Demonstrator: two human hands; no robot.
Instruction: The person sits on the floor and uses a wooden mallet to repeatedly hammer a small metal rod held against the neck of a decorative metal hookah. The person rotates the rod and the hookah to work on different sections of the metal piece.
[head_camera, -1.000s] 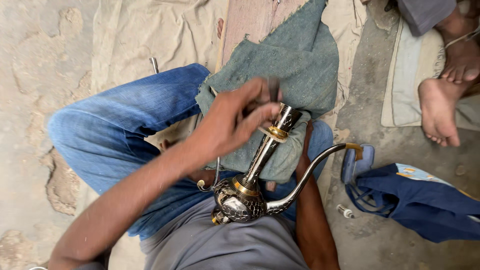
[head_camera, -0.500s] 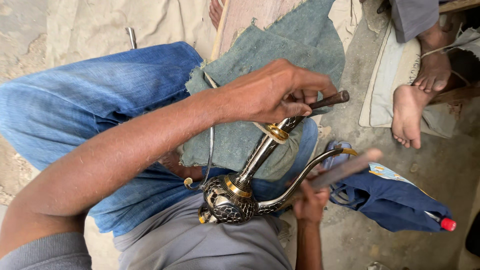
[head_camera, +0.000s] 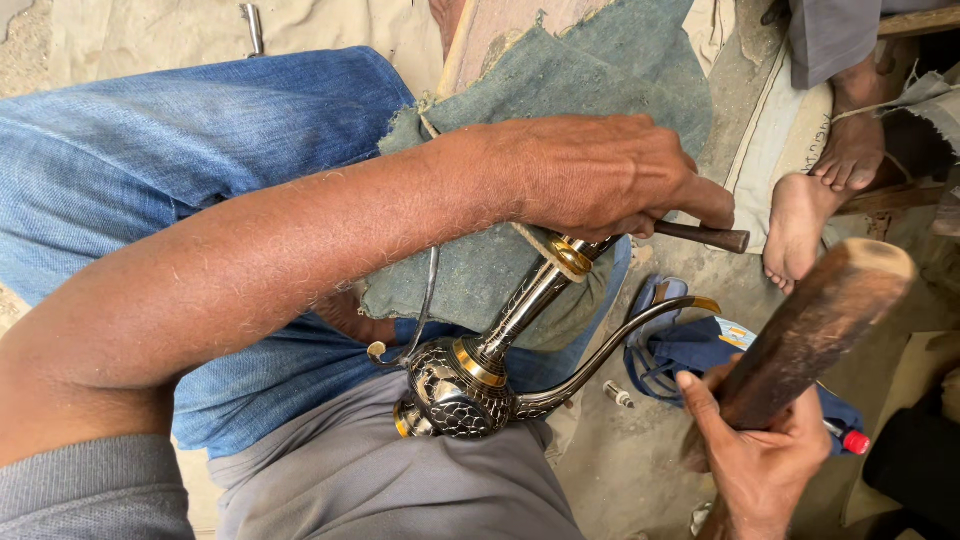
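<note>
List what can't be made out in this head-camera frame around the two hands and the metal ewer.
- Head view: the working tip of the thin tool is hidden under the left hand.
- The ewer's mouth and neck top are covered by that hand.
- The wooden mallet's lower end is hidden in the right hand, near the bottom edge.
- The ewer's underside is hidden by its own body, against the lap.

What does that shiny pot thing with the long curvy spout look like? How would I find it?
Start at the blue jeans across the person's lap and follow them to the grey shirt. There lies a metal jug with a round, dark, patterned belly and gold bands. Its thin curved spout and long silver neck set it apart from the cloth around it.
</note>
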